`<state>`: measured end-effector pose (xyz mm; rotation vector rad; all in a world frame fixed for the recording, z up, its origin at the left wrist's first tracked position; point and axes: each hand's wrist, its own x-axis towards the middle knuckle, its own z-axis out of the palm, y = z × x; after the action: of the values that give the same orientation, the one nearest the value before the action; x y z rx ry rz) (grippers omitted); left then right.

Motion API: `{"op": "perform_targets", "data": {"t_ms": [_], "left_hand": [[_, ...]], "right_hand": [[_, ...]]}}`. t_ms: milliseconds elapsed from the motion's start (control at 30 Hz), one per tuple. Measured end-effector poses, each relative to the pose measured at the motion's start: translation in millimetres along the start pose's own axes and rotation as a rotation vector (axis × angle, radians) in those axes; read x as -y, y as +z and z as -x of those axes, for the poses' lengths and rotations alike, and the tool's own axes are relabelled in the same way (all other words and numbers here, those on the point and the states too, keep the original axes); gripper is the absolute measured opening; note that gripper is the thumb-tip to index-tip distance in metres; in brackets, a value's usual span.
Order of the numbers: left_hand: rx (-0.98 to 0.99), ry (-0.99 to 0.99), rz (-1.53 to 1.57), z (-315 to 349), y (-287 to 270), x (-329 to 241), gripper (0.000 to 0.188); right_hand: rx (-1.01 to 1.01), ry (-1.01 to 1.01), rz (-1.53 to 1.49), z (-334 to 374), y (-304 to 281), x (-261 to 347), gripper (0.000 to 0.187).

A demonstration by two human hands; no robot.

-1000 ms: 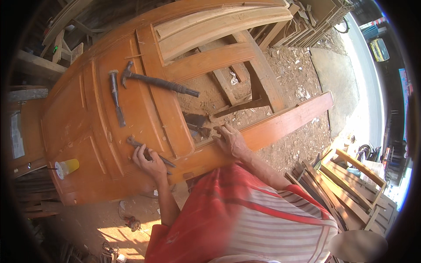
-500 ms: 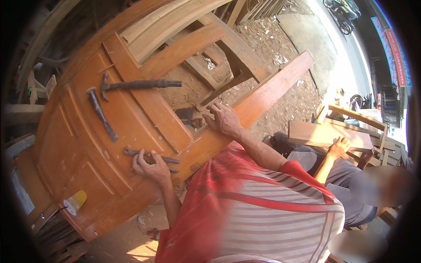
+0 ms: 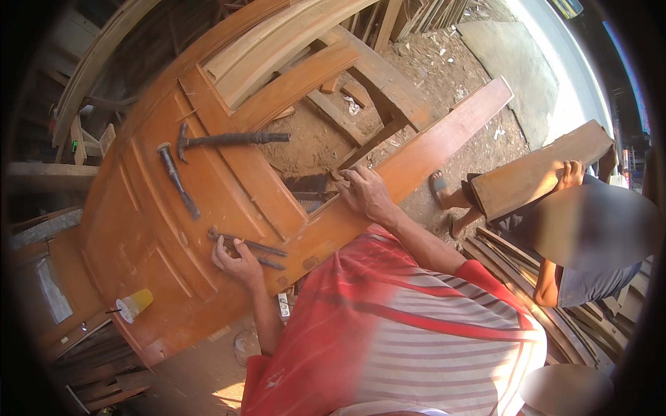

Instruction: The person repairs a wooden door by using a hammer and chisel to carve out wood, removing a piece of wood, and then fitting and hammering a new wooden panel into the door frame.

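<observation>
A large orange-brown panelled wooden door (image 3: 201, 270) lies flat in front of me. My left hand (image 3: 239, 265) is over a dark pair of pincers (image 3: 260, 247) on it, fingertips beside the tool's jaws. Thumb and fingers are bent but apart; part of the lower handle is hidden behind them. My right hand (image 3: 368, 197) rests at the inner edge of the door's long rail (image 3: 416, 163), fingers loosely bent and apart. Farther up the panel lie a hammer (image 3: 229, 139) with a dark grip and a chisel (image 3: 179, 182).
A yellow-and-white cup (image 3: 134, 305) is near the door's left edge. At right, another person carries a thick wooden board (image 3: 548, 166) close to the rail's end. Stacked timber (image 3: 527, 284) lies below that person. Pale wooden frame pieces (image 3: 291, 38) lie across the far side.
The view has shifted slightly. The other person has swung the board up and turned it. My right fingers have drawn closer together at the rail; the pincers stay on the door.
</observation>
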<state>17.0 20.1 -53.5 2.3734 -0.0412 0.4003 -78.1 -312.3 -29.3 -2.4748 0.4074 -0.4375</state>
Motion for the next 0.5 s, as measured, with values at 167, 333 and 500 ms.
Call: {"op": "perform_targets", "data": {"t_ms": [167,333,500], "left_hand": [[-0.024,0.011,-0.024,0,1,1,0.039],[-0.027,-0.046,-0.011,1,3,0,0.035],[-0.043,-0.104,0.031,2,10,13,0.032]], "right_hand": [[-0.046,-0.079,-0.028,17,-11,-18,0.033],[-0.017,-0.094,-0.114,21,-17,-30,0.026],[-0.066,-0.157,-0.174,28,-15,-47,0.021]]}}
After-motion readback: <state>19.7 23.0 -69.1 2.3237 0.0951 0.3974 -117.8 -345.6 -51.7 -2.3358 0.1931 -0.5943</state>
